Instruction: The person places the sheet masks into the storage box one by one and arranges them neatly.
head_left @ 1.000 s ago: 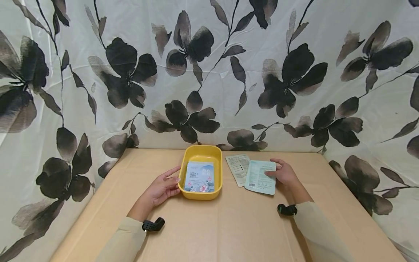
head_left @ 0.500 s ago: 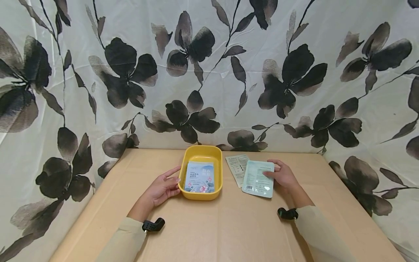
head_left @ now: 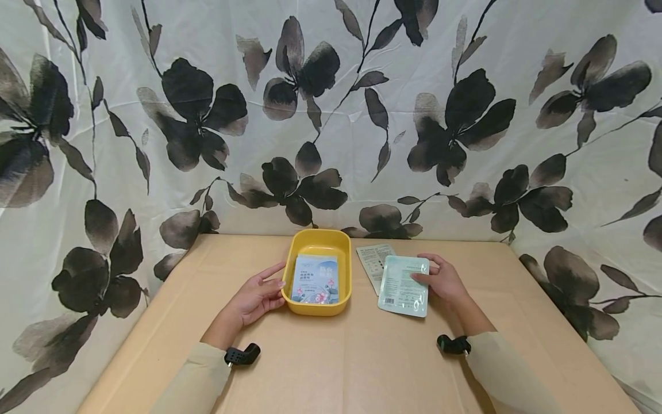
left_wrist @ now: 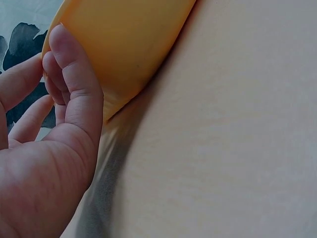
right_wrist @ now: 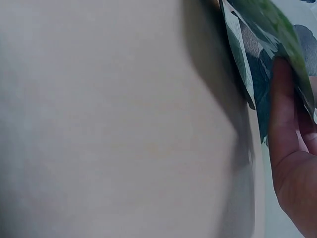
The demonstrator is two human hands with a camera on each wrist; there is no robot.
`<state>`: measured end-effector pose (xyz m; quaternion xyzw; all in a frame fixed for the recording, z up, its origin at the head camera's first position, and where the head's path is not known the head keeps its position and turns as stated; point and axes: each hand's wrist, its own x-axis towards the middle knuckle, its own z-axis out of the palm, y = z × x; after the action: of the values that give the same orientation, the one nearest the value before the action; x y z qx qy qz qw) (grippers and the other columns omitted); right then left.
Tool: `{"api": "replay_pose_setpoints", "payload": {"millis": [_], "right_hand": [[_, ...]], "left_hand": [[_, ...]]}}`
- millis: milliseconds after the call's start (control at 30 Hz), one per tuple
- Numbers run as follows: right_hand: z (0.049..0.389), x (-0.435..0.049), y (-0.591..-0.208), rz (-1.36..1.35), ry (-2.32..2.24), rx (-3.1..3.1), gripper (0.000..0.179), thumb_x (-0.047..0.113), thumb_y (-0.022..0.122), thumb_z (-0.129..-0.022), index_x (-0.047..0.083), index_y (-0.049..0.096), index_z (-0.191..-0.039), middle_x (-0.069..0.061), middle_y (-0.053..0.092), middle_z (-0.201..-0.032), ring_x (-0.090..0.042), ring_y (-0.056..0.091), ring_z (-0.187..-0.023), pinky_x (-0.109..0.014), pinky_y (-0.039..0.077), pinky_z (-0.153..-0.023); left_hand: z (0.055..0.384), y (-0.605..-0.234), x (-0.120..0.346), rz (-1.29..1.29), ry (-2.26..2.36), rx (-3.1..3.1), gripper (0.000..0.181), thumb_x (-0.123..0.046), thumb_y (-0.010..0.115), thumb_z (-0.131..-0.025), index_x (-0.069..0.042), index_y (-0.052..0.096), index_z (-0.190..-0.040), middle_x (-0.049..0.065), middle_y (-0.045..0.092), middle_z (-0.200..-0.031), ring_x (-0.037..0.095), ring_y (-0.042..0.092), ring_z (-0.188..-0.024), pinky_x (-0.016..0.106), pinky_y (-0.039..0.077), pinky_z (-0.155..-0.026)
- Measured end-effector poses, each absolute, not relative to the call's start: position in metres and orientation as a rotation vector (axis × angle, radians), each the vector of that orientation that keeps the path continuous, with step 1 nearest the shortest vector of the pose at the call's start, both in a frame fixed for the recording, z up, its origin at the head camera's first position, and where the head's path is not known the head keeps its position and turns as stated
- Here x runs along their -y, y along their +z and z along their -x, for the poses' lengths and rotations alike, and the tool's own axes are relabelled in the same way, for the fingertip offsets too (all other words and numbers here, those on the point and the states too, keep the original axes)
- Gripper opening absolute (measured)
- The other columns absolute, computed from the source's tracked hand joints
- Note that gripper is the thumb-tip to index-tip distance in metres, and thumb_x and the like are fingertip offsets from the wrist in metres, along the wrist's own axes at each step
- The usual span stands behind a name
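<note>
My left hand holds the left side of a yellow plastic basin, thumb at the rim. In the left wrist view, fingers lie against the basin's outer wall. Inside the basin lies a blue packet printed with pink flowers. My right hand pinches a flat mint-green packet by its right side, thumb on the printed face. The right wrist view shows this packet edge-on, raised and slightly bowed. Behind it, a pale printed packet is partly covered.
A tan covering lies over the tabletop. Behind it hangs a white curtain with dark flowers, also down both sides. Black cameras are strapped at the wrists, by the beige sleeves.
My right hand has shifted slightly left and toward me with the mint-green packet, showing a different part of the pale packet behind. My left hand and the basin stay put.
</note>
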<state>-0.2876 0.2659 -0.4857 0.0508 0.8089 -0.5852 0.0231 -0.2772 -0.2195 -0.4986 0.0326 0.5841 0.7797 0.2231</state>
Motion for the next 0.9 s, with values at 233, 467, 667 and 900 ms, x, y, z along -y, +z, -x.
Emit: {"api": "replay_pose_setpoints", "payload": {"millis": [233,467,667,900], "right_hand": [[0.281,-0.261,-0.484,-0.164,-1.862,-2.46,0.072,0.008,0.076,-0.092,0.01,0.039,-0.155,-0.026,0.062,-0.137,-0.016,0.073,-0.089,-0.026,0.061,-0.072],[0.276,-0.254,-0.483,-0.154,-1.913,-2.412,0.074,0.008,0.077,-0.091,0.01,0.038,-0.155,-0.026,0.061,-0.137,-0.015,0.073,-0.089,-0.027,0.062,-0.074],[0.271,-0.248,-0.482,-0.126,-1.964,-2.369,0.075,0.008,0.077,-0.091,0.009,0.038,-0.155,-0.028,0.061,-0.138,-0.016,0.074,-0.089,-0.03,0.063,-0.074],[0.267,-0.24,-0.48,-0.097,-2.032,-2.307,0.074,0.004,0.077,-0.09,0.008,0.038,-0.153,-0.029,0.063,-0.135,-0.017,0.076,-0.086,-0.033,0.064,-0.072]], "left_hand": [[0.278,-0.499,0.219,-0.086,2.151,-1.616,0.067,-0.013,0.065,-0.101,-0.026,0.035,-0.16,0.012,0.065,-0.128,0.014,0.067,-0.083,0.027,0.062,-0.079],[0.278,-0.499,0.22,-0.084,2.151,-1.616,0.068,-0.013,0.065,-0.101,-0.026,0.035,-0.16,0.013,0.064,-0.129,0.013,0.067,-0.083,0.027,0.062,-0.078],[0.278,-0.499,0.22,-0.086,2.152,-1.618,0.067,-0.013,0.065,-0.101,-0.027,0.036,-0.16,0.014,0.063,-0.13,0.014,0.067,-0.084,0.027,0.062,-0.079],[0.278,-0.5,0.219,-0.088,2.153,-1.616,0.068,-0.012,0.064,-0.101,-0.025,0.034,-0.161,0.012,0.064,-0.129,0.014,0.067,-0.084,0.027,0.062,-0.079]]}}
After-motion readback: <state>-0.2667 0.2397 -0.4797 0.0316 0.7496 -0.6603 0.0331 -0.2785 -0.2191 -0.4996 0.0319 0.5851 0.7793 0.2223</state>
